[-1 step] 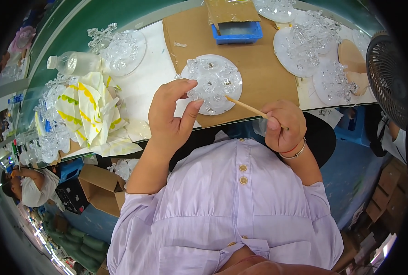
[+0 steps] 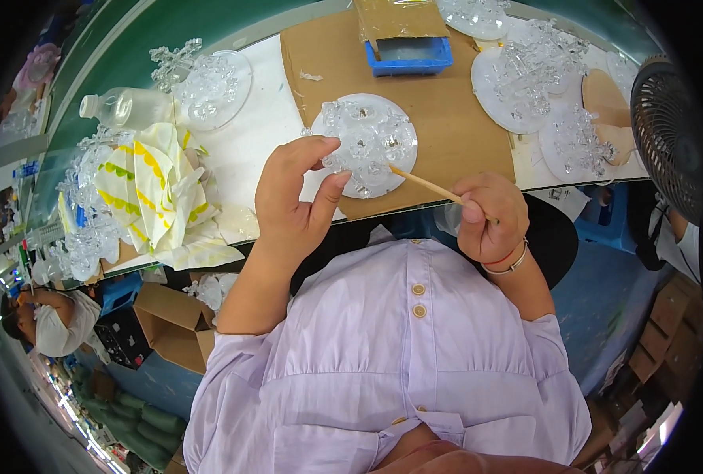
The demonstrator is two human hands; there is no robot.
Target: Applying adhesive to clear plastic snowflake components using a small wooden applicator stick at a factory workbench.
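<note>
On the cardboard in front of me lies a round white disc [image 2: 376, 188], with several clear plastic pieces [image 2: 363, 146] on it, some with small dark centres. My left hand [image 2: 297, 186] is at the disc's left edge, its thumb and forefinger curved around a clear piece there. The see-through plastic makes the exact contact hard to make out. Between the thumb and fingers of my right hand [image 2: 490, 217] is a thin wooden stick [image 2: 426, 185], slanting up to the left. Its tip reaches the clear pieces at the disc's right side.
A blue tray [image 2: 410, 68] stands at the back of the cardboard sheet [image 2: 462, 118]. Discs with clear pieces lie left [image 2: 237, 91] and right [image 2: 497, 107]. A clear bottle [image 2: 134, 109] and a crumpled yellow-patterned cloth [image 2: 158, 193] are at left, a black fan [image 2: 667, 138] at right.
</note>
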